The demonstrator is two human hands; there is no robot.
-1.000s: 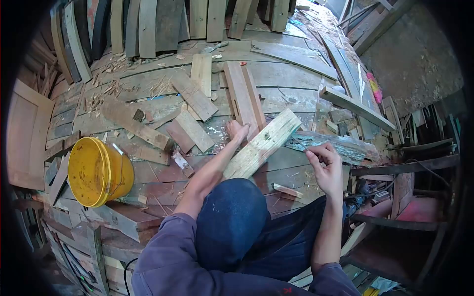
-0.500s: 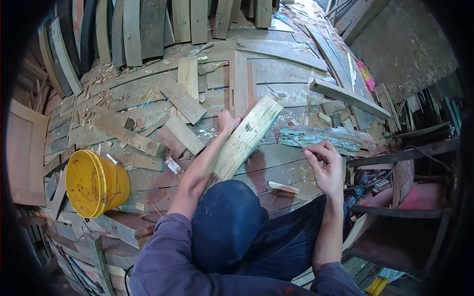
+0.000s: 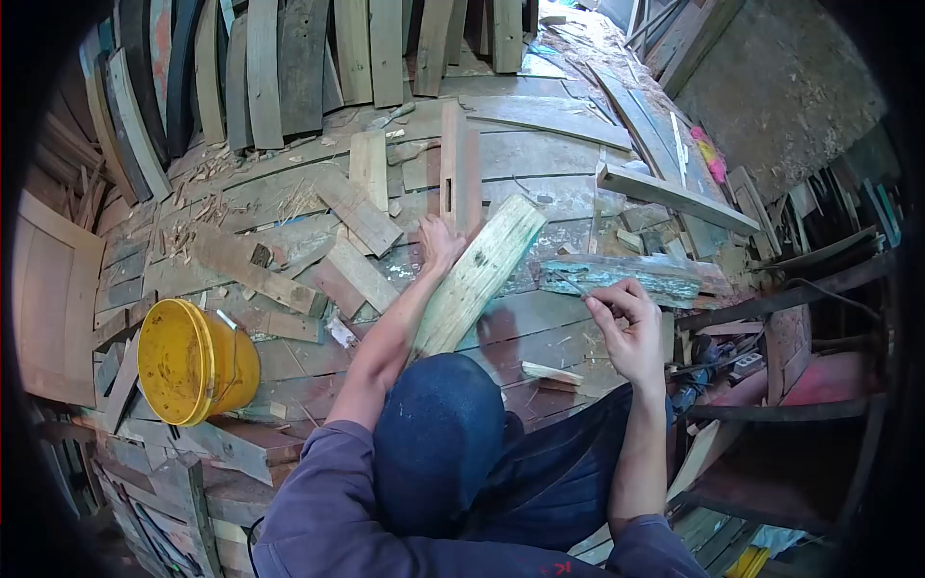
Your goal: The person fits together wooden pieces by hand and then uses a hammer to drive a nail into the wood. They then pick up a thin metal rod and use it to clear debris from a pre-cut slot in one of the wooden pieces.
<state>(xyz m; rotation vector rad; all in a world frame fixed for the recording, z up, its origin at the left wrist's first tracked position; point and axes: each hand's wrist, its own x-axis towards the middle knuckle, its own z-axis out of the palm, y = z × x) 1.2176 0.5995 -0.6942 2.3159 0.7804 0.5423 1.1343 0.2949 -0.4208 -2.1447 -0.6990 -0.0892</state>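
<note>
My left hand [image 3: 440, 241] is closed at the near end of a narrow wooden piece [image 3: 449, 144], which stands on edge with a dark slot showing in its face. Its fingers are partly hidden behind the wood. Beside that forearm, a thick pale plank [image 3: 487, 265] slants across the knee area, its near end out of sight behind the knee. Raised over the floor to the right, my right hand [image 3: 631, 328] pinches a thin, dark, pencil-like stick [image 3: 576, 284] between thumb and fingers; its exact kind cannot be made out.
A yellow bucket [image 3: 173, 361] stands at the left. Offcuts [image 3: 358, 212] and shavings litter the plank floor. A weathered bluish beam [image 3: 626, 277] and a long batten [image 3: 674, 197] lie at the right, near a dark metal shelf [image 3: 790, 414]. Boards [image 3: 303, 67] lean at the back.
The narrow wooden piece has been turned by my left hand, so its slotted face now shows. My right hand has shifted slightly left and down, still pinching the stick.
</note>
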